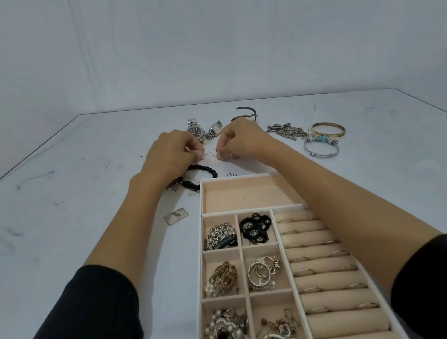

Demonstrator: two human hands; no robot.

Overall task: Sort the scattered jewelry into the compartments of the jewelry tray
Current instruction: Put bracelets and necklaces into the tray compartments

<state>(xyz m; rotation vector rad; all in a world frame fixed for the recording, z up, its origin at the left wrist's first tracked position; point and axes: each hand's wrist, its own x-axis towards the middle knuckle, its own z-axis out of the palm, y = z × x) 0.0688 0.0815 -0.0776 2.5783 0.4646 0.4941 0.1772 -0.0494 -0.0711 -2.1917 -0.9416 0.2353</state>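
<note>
The left hand [174,153] and the right hand [238,141] are each pinching one thin hoop just past the far edge of the jewelry tray [251,209].
Thumb and forefinger are closing tightly on the left hoop [205,156] and on the right hoop [216,152]. The two hoops are showing as open circles, side by side, close to the table. Two silver watches [196,131] are lying just behind the hands, and three bangles [325,125] are lying to the right.

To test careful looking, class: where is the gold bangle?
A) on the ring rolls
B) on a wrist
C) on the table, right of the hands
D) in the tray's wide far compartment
C: the gold bangle lies on the table, right of the right hand, outside the jewelry tray.
</note>
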